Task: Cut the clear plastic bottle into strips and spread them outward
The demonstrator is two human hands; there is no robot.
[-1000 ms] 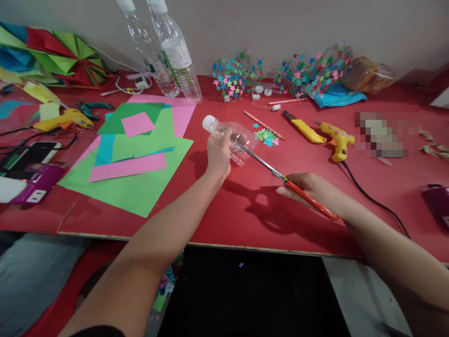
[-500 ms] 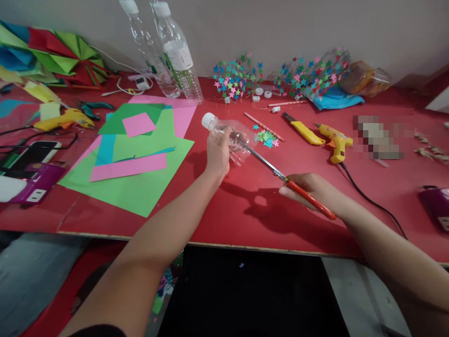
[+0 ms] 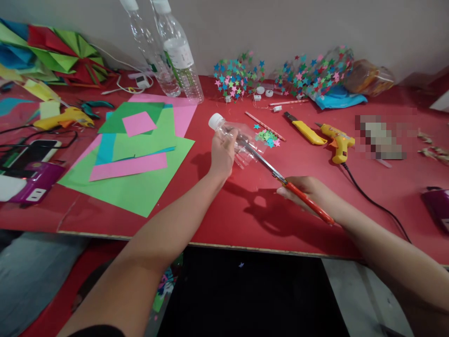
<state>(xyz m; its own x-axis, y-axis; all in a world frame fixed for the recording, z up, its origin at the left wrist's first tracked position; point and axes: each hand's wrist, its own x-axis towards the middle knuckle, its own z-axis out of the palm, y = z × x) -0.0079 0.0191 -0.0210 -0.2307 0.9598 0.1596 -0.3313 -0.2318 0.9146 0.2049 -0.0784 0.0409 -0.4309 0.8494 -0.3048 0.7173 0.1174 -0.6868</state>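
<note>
In the head view my left hand point(image 3: 223, 152) is closed round the neck end of a clear plastic bottle top point(image 3: 245, 133) with a white cap point(image 3: 215, 121). It is held tilted above the red table, cap to the left. My right hand point(image 3: 308, 189) grips red-handled scissors point(image 3: 305, 199). Their metal blades reach up-left to the plastic, at its lower open part. Whether the blade tips are inside or in front of the clear plastic is hard to tell. Just behind the plastic lies a small pile of paper stars point(image 3: 268, 137).
Coloured paper sheets point(image 3: 150, 187) lie to the left. Two plastic bottles point(image 3: 180, 56) stand against the wall. On the right are a yellow utility knife point(image 3: 307, 131) and a yellow glue gun point(image 3: 336, 142) with a black cord. Star-covered clear pieces point(image 3: 315, 72) sit at the back.
My left hand and the bottle top have shifted slightly to the right. The scissors stay at the plastic, and their handles look a little closer together.
</note>
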